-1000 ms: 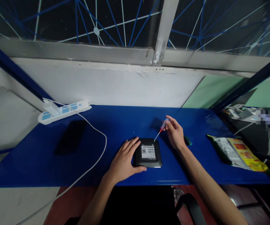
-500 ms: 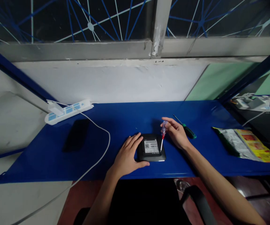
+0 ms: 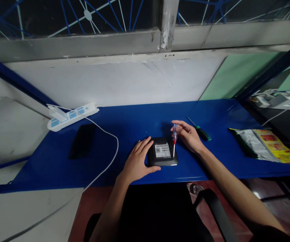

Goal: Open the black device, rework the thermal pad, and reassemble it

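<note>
A flat black electronic box [image 3: 151, 157] with rounded corners lies on the blue table, and a white label [image 3: 162, 151] with a QR code faces up. My left hand [image 3: 138, 159] grips its left side, fingers along the far left edge and thumb at the near edge. In my right hand [image 3: 189, 136] is a screwdriver [image 3: 175, 134] with a clear purplish handle and a red collar. It stands nearly upright, its tip at the box's near right corner. Any screw under the tip is too small to see.
A second screwdriver [image 3: 202, 132], green and black, lies right of my right hand. Farther right is a shiny yellow-and-silver packet [image 3: 266, 144]. On the left are a dark phone-like slab [image 3: 82, 141], a white power strip [image 3: 73, 116] and a white cable [image 3: 113, 156] crossing the table edge.
The whole view has shifted, so the table and hands sit slightly higher in the picture. Both hands, the screwdriver and the box keep nearly the same places relative to each other.
</note>
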Action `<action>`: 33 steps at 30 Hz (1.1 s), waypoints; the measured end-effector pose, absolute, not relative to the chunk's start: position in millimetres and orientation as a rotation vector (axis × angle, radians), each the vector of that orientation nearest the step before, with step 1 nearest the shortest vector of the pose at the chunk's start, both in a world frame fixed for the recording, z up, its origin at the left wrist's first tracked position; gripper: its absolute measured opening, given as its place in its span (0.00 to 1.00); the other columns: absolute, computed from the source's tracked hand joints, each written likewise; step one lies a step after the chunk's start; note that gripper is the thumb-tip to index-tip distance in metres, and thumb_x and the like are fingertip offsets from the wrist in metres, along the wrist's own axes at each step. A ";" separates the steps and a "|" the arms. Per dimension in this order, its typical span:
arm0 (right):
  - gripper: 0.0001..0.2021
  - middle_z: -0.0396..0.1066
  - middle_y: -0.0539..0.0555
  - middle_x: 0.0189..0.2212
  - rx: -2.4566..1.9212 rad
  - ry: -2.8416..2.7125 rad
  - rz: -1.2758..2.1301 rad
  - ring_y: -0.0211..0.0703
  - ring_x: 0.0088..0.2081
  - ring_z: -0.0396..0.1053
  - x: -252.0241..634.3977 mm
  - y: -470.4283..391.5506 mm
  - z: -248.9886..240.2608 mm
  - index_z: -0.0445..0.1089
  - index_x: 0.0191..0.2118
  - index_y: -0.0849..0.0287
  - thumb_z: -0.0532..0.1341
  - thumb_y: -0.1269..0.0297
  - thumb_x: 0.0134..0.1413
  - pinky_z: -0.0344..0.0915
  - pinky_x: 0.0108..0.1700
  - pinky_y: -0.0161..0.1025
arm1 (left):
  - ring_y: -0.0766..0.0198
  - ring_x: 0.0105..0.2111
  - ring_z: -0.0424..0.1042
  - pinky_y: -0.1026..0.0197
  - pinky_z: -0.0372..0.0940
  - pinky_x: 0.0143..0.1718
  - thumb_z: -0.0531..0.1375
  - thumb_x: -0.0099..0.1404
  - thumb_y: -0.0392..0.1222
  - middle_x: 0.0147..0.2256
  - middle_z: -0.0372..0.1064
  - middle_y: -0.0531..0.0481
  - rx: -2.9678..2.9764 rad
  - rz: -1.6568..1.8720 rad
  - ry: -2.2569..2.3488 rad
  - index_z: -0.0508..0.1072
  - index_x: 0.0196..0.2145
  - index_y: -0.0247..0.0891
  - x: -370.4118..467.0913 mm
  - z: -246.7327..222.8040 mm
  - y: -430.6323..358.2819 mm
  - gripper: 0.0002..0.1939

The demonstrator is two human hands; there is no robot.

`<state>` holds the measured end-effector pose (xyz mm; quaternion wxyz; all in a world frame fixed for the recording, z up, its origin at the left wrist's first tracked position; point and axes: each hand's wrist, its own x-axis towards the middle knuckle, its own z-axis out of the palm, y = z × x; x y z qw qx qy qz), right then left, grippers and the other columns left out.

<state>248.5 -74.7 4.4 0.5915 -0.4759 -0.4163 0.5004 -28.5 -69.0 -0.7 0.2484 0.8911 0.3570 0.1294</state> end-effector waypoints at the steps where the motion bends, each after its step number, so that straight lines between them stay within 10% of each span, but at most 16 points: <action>1: 0.18 0.77 0.52 0.35 -1.107 -0.973 1.161 0.37 0.28 0.69 248.6 -74.9 4.6 0.75 0.50 0.53 0.69 0.55 0.54 0.69 0.34 0.39 | 0.44 0.72 0.46 0.37 0.49 0.70 0.69 0.58 0.63 0.72 0.45 0.46 2.430 0.353 0.973 0.45 0.71 0.51 -28.6 -0.9 -69.1 0.52; 33: 0.17 0.77 0.51 0.34 -1.196 -1.046 1.072 0.36 0.28 0.69 250.5 -72.7 8.1 0.74 0.49 0.56 0.68 0.56 0.55 0.69 0.31 0.38 | 0.45 0.72 0.45 0.38 0.49 0.71 0.68 0.60 0.62 0.72 0.44 0.46 2.434 0.327 0.985 0.45 0.71 0.51 -28.0 1.7 -70.2 0.52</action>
